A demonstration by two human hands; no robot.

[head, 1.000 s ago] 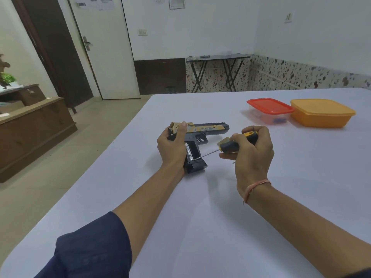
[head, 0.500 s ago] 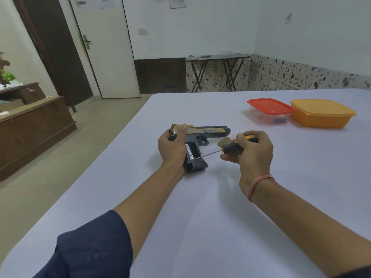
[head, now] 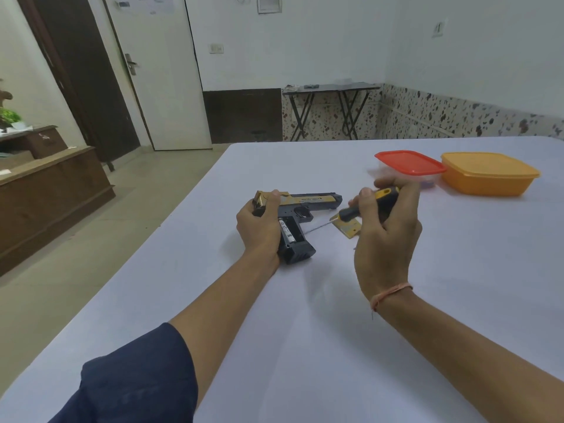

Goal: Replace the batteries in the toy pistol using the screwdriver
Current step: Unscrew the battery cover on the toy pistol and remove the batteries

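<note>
A black and gold toy pistol (head: 308, 203) lies on its side on the white table (head: 305, 331). My left hand (head: 259, 227) grips its grip and rear end. The grip's compartment is uncovered and a battery (head: 287, 232) shows inside. My right hand (head: 386, 236) holds a screwdriver (head: 370, 204) with a black and yellow handle, its thin shaft pointing left and down toward the grip. A gold cover plate (head: 348, 228) lies on the table just under the screwdriver, right of the grip.
A clear box with a red lid (head: 409, 162) and an orange lidded box (head: 488, 174) stand at the back right of the table. The table's left edge runs diagonally; beyond it are floor and a wooden cabinet (head: 52, 190).
The gold cover plate, held against the screwdriver handle before, now lies on the table. My right hand has lifted and drawn the screwdriver tip away from the grip. My left hand stays put.
</note>
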